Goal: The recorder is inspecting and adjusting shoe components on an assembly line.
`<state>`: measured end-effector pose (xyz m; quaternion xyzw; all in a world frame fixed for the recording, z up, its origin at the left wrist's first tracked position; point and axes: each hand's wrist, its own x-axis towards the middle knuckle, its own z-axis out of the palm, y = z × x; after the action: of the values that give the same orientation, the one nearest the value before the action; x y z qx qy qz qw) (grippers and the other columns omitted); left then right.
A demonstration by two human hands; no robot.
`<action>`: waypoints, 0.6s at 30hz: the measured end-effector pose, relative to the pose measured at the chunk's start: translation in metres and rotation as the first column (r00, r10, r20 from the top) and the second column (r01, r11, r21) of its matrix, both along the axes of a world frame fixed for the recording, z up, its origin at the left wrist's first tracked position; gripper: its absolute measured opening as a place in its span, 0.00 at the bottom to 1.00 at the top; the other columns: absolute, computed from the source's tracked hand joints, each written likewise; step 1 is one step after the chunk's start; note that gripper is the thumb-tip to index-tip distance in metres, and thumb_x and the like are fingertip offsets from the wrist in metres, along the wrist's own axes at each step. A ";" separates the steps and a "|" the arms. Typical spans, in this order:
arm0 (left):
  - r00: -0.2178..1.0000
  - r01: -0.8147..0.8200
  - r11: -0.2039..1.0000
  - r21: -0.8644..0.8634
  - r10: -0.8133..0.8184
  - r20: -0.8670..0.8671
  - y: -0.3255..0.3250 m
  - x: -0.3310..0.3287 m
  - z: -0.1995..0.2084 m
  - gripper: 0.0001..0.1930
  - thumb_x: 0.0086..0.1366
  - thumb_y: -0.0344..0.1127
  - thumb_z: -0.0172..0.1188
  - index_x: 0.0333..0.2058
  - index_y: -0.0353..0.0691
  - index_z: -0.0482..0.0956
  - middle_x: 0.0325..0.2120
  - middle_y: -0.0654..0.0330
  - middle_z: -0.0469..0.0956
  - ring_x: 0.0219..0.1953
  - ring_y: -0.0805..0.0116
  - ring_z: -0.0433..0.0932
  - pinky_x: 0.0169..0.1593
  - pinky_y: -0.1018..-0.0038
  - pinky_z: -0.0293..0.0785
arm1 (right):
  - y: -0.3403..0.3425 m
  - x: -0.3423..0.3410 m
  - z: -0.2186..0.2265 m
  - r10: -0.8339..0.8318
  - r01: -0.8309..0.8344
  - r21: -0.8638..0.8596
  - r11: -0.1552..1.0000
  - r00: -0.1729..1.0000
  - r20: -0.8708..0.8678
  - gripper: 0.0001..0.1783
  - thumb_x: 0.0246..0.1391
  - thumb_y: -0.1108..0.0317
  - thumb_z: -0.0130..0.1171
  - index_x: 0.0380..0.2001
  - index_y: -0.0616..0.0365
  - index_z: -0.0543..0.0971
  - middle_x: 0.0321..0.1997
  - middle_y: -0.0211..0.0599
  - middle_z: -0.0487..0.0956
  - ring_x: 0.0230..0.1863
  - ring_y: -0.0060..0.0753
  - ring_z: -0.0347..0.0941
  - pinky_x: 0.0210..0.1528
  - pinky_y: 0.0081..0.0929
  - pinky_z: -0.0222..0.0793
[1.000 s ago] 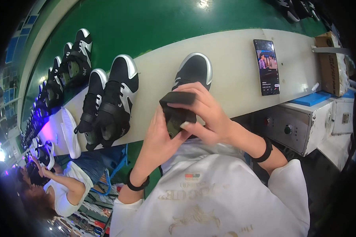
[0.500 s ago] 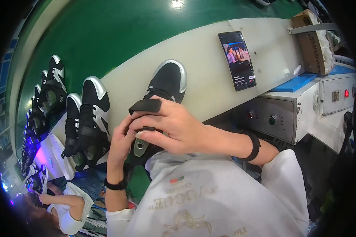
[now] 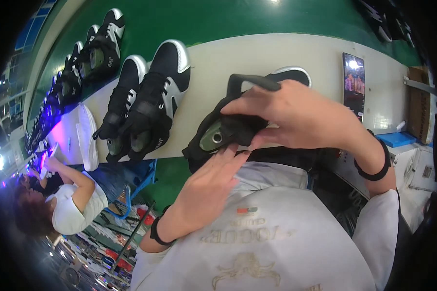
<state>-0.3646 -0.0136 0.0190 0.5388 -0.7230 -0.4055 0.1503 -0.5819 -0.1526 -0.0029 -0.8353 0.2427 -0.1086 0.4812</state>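
Note:
A black shoe upper [image 3: 213,119] with a silver toe rim stands on the bench in front of me, its heel toward the lower left. Inside its collar sits a green last [image 3: 210,138] with a metal-ringed hole. My right hand [image 3: 291,114] bends over the shoe's top, thumb and fingers closed on the collar area. A wide black strap [image 3: 254,79] arches from the upper up to my knuckles. From below, my left hand [image 3: 211,184] presses its fingertips together against the near collar edge, close to the right thumb. My right hand hides the middle of the shoe.
Two matching shoes [image 3: 162,87] stand left on the pale bench [image 3: 209,56]; more line up beyond. A white sole [image 3: 86,138] lies near them. A phone [image 3: 354,89] rests at right, near a cardboard box [image 3: 419,116] and metal machine [image 3: 417,167]. A co-worker [image 3: 77,196] sits at lower left.
My view has swung left. My hands, earlier together over the shoe, have parted; the left is now lower, at the collar. The shoe has tilted, heel leftward, and the strap has risen into an arch.

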 end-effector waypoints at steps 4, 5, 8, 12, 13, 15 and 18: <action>0.978 0.040 0.999 -0.029 -0.045 -0.205 -0.010 0.007 -0.027 0.10 0.53 0.19 0.55 0.34 0.34 0.80 0.45 0.47 0.81 0.48 0.50 0.81 0.49 0.68 0.78 | 0.005 0.012 -0.005 -0.115 0.105 -0.155 0.982 0.992 -0.056 0.26 0.39 0.64 0.73 0.44 0.57 0.78 0.30 0.41 0.79 0.37 0.46 0.78 0.43 0.39 0.71; 0.982 0.045 0.999 -0.006 -0.046 -0.186 -0.016 0.008 -0.026 0.10 0.53 0.19 0.55 0.34 0.34 0.80 0.45 0.47 0.81 0.48 0.50 0.81 0.49 0.68 0.78 | 0.010 0.014 -0.008 -0.110 0.095 -0.129 0.987 0.988 -0.110 0.26 0.39 0.64 0.73 0.44 0.57 0.78 0.30 0.41 0.79 0.37 0.46 0.78 0.43 0.39 0.71; 0.944 0.292 0.956 0.038 -0.281 -0.172 -0.037 0.013 -0.009 0.07 0.52 0.18 0.56 0.29 0.33 0.78 0.44 0.48 0.82 0.44 0.54 0.82 0.46 0.69 0.79 | 0.021 0.016 -0.018 -0.178 0.155 -0.371 0.916 0.984 -0.030 0.31 0.38 0.58 0.74 0.48 0.50 0.75 0.31 0.30 0.77 0.41 0.30 0.76 0.48 0.33 0.65; 0.937 -0.199 0.917 -0.345 0.075 -0.340 -0.054 0.017 0.003 0.15 0.55 0.29 0.68 0.42 0.34 0.77 0.47 0.50 0.79 0.45 0.57 0.80 0.47 0.65 0.77 | 0.025 0.012 -0.024 -0.181 0.201 -0.348 0.916 0.980 0.088 0.29 0.40 0.61 0.73 0.48 0.52 0.76 0.33 0.30 0.76 0.39 0.33 0.75 0.49 0.34 0.65; 0.999 -0.011 0.908 -0.418 -0.011 -0.050 -0.057 0.013 -0.005 0.23 0.51 0.37 0.74 0.45 0.38 0.77 0.47 0.52 0.77 0.43 0.57 0.79 0.45 0.66 0.77 | 0.024 0.009 -0.023 -0.197 0.220 -0.336 0.916 0.975 0.102 0.29 0.40 0.61 0.73 0.48 0.52 0.76 0.33 0.30 0.76 0.39 0.33 0.75 0.49 0.34 0.65; 0.998 0.031 0.893 -0.450 -0.003 0.064 -0.060 -0.002 -0.031 0.26 0.48 0.40 0.76 0.45 0.40 0.78 0.44 0.54 0.77 0.41 0.56 0.79 0.43 0.66 0.76 | 0.021 0.004 -0.019 -0.159 0.167 -0.194 0.967 0.986 0.056 0.28 0.41 0.64 0.73 0.48 0.55 0.77 0.35 0.32 0.78 0.41 0.35 0.76 0.52 0.34 0.65; 0.996 -0.090 0.900 -0.427 0.081 -0.041 -0.061 0.001 -0.049 0.24 0.49 0.37 0.76 0.45 0.41 0.78 0.40 0.55 0.77 0.39 0.55 0.79 0.42 0.67 0.76 | 0.015 0.003 -0.016 -0.445 0.448 0.032 0.894 0.874 0.196 0.28 0.45 0.69 0.72 0.52 0.61 0.75 0.44 0.39 0.81 0.48 0.34 0.79 0.54 0.33 0.71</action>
<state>-0.3637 -0.0745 -0.0305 0.5194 -0.7683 -0.2358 0.2906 -0.5789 -0.1372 -0.0190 -0.7452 0.3787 -0.3012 0.4588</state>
